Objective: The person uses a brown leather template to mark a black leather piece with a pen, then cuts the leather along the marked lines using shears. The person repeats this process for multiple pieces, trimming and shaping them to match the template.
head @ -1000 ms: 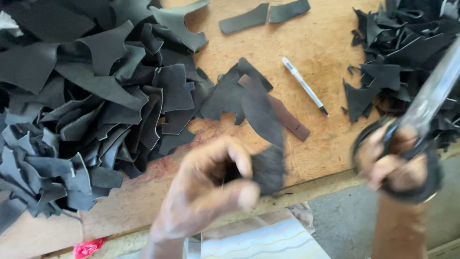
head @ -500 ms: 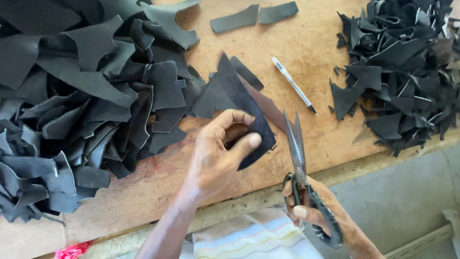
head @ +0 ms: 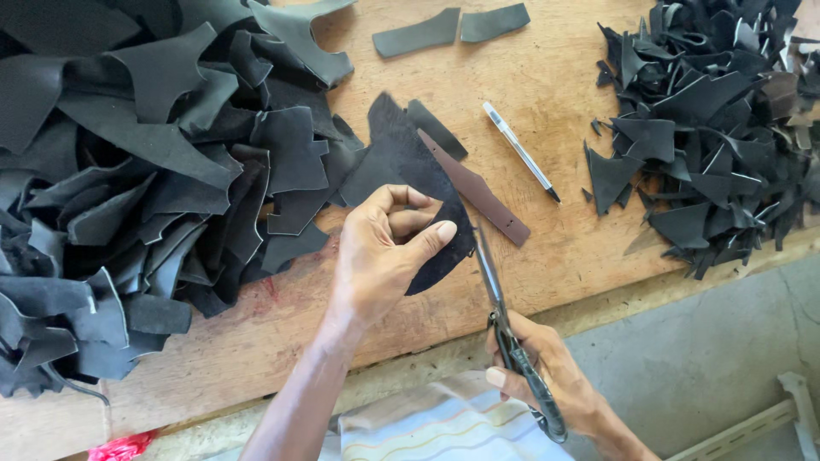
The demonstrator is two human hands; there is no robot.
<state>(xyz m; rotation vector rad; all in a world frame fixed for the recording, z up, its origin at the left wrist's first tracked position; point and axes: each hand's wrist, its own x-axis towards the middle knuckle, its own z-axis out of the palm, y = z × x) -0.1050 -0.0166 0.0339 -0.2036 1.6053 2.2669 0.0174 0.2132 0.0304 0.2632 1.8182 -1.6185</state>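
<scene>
A big heap of dark leather offcuts [head: 128,188] spreads left of the grips on the wooden tabletop [head: 564,256]. The left hand [head: 380,252] pinches a black leather piece [head: 401,162], grip closed. The right hand [head: 547,376], beneath it, clasps scissors [head: 504,316]; cutting looks underway, needing steady blade guidance.

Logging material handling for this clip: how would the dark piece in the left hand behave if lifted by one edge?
The dark piece, pinched by the left hand, is thin and flat, so probably light and floppy. Curled offcuts in the left pile suggest it drapes. Its matte surface likely resists slipping.
</scene>
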